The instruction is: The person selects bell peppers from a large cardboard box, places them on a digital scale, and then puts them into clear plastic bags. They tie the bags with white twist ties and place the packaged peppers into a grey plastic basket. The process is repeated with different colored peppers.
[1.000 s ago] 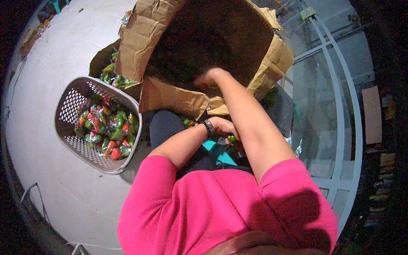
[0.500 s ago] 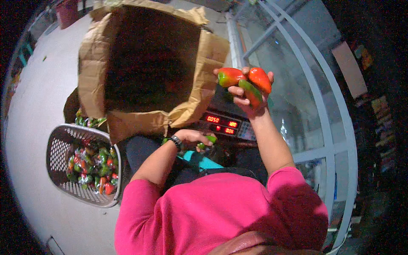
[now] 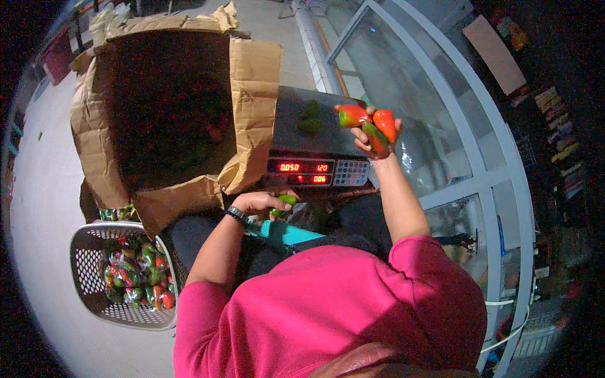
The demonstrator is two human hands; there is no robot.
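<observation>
My right hand (image 3: 363, 143) is raised over the right end of a digital scale. It grips three bell peppers: a red and green pepper (image 3: 354, 115), a red pepper (image 3: 385, 124) and a mostly green pepper (image 3: 375, 137). Lower down, in front of the scale's lit red display (image 3: 305, 174), my left hand (image 3: 257, 202) is closed around a green pepper (image 3: 284, 205). Green peppers (image 3: 311, 117) lie on the scale's dark platform (image 3: 291, 104), apart from both hands.
Left of the scale stands a large open brown paper sack (image 3: 257, 82), its inside dark. A grey plastic basket (image 3: 85, 277) on the floor holds several clear-wrapped packs of peppers (image 3: 135, 277). A grey-framed glass panel (image 3: 435, 120) borders the right side.
The view has shifted, so the sack sits further left and the scale's platform with green peppers shows. Both hands keep their peppers; the left one has turned its pepper more upright.
</observation>
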